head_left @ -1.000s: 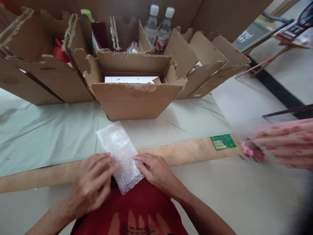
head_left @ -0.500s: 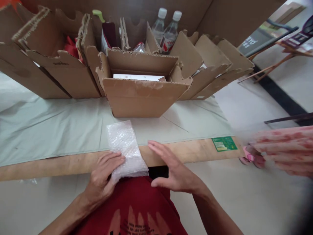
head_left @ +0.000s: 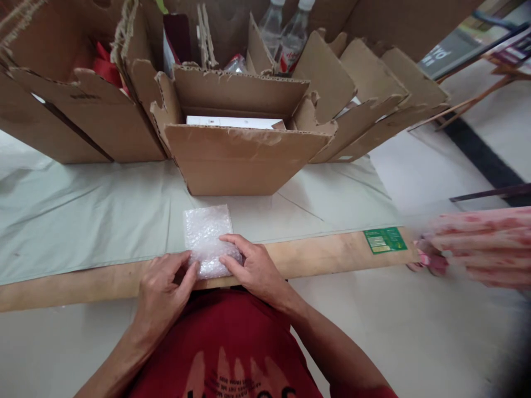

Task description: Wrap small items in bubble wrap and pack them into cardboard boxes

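A folded piece of clear bubble wrap [head_left: 207, 225] lies at the table's front edge, partly on the green cloth and partly on bare wood. At its left edge my left hand [head_left: 163, 284] pinches the wrap between thumb and curled fingers. From the right, my right hand [head_left: 258, 272] has its thumb and index finger over the wrap's near right corner, gripping it. The fingertips under the wrap are hidden. Whether anything lies inside the folds I cannot tell.
Just beyond the wrap stands a cardboard box [head_left: 249, 163] with a white box [head_left: 234, 121] inside. Several cardboard bins line the back, one holding two bottles [head_left: 292, 41]. A green label [head_left: 385, 241] is on the wooden edge [head_left: 332, 251]. At right is a person's pink patterned garment [head_left: 485, 243].
The wrap's near end has been folded up, making it shorter and lifting it off my lap onto the table edge. My right hand has moved left and closed on the wrap.
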Available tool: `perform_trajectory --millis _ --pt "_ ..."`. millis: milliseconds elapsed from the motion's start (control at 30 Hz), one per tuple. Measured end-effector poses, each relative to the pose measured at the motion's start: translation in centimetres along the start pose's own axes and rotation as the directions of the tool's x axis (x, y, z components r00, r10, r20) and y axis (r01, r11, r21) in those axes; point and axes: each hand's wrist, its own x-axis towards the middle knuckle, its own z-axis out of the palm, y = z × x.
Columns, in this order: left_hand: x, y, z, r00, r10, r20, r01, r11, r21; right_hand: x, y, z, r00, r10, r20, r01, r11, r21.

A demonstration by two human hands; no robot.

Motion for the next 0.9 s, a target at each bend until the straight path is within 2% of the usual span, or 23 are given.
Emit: perform_trajectory --millis 67,100,167,200,267,333,367,433,500,567,633,700,767,833,900 --pt "0.2 -0.2 0.1 1.0 -0.001 0.026 0.0 0.999 0.037 -0.6 0.0 -0.2 0.99 -0.088 -0.113 0.079 0.994 -0.079" --pt "0.3 -0.2 0.1 0.999 -0.013 0.042 0.011 0.999 0.048 -1.0 0.0 -0.3 0.967 -0.169 -0.19 0.143 0.979 -0.146" --pt "0.4 -0.3 0.1 0.997 -0.04 0.072 0.036 0.998 0.053 -1.9 0.0 -0.6 0.885 -0.38 -0.269 0.294 0.904 -0.309" --pt "0.4 -0.4 0.1 0.995 -0.056 0.085 0.052 0.997 0.052 -2.4 0.1 -0.7 0.848 -0.478 -0.23 0.375 0.846 -0.379" --pt "0.3 -0.4 0.1 0.991 -0.084 0.1 0.079 0.996 0.051 -2.7 0.3 -0.9 0.801 -0.598 -0.032 0.521 0.722 -0.455" --pt "0.0 -0.4 0.2 0.989 -0.097 0.11 0.092 0.995 0.047 -2.4 0.8 -0.8 0.771 -0.622 0.139 0.601 0.636 -0.484" --pt "-0.1 -0.4 0.1 0.99 -0.095 0.106 0.091 0.995 0.044 -2.1 1.0 -0.7 0.762 -0.622 0.177 0.615 0.611 -0.499" --pt "-0.4 -0.2 0.0 0.997 -0.048 0.065 0.046 0.998 0.034 -1.3 1.4 -0.5 0.76 -0.622 0.188 0.617 0.598 -0.511" --pt "-0.6 0.0 -0.4 0.997 0.063 0.051 -0.065 0.997 0.029 -0.6 1.4 -0.6 0.759 -0.619 0.2 0.625 0.609 -0.489" --pt "-0.5 0.2 -0.7 0.976 0.198 0.094 -0.2 0.98 0.013 -0.2 1.0 -0.9 0.766 -0.603 0.224 0.63 0.633 -0.45" --pt "-0.1 0.1 -1.0 0.953 0.268 0.142 -0.266 0.963 -0.031 0.2 0.4 -1.2 0.794 -0.564 0.228 0.605 0.691 -0.395" --pt "0.5 0.0 -1.1 0.955 0.261 0.142 -0.251 0.965 -0.079 0.6 -0.1 -1.5 0.843 -0.491 0.221 0.539 0.777 -0.326" --pt "1.3 -0.3 -1.0 0.968 0.206 0.146 -0.188 0.974 -0.128 0.9 -0.3 -1.5 0.887 -0.417 0.196 0.458 0.845 -0.274" --pt "2.0 -0.5 -0.6 0.979 0.133 0.153 -0.109 0.982 -0.153 1.1 -0.3 -1.4 0.913 -0.392 0.11 0.406 0.857 -0.317" --pt "2.5 -0.9 0.0 0.99 0.066 0.128 -0.05 0.992 -0.12 1.1 -0.2 -1.3 0.902 -0.432 0.002 0.388 0.807 -0.445"
